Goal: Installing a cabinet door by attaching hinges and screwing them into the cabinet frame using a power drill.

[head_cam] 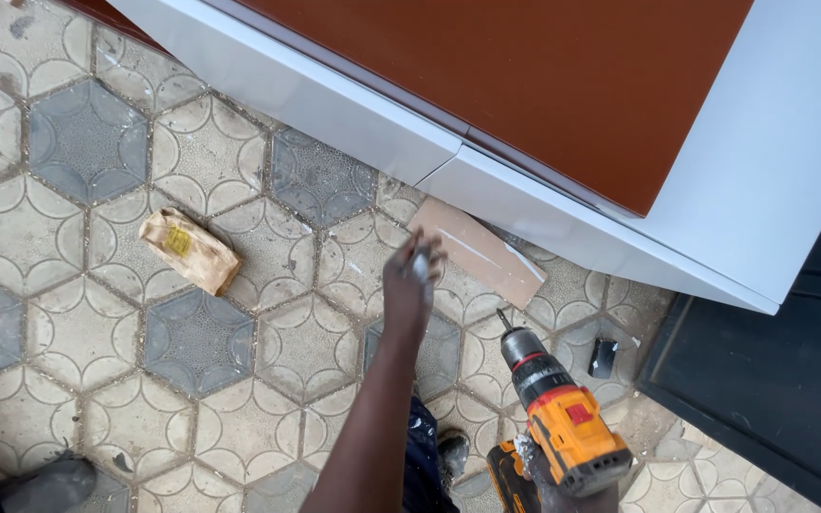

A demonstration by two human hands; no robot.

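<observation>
My left hand (413, 274) reaches forward over the paved ground, its fingers pinched shut on a small white bit (421, 266); the hand is motion-blurred. It hovers just beside a flat brown board offcut (482, 252) that lies against the white frame. At the bottom right, my right hand (542, 472), dusted white, grips the handle of an orange and black cordless drill (558, 413). The drill's bit (503, 318) points up and away toward the board offcut.
A large brown panel with a white frame (353, 114) lies across the top. A crumpled brown paper bag (189, 249) sits on the hexagonal pavers to the left. A small black block (603, 357) lies near a dark slab (772, 389). Shoes (49, 483) show bottom left.
</observation>
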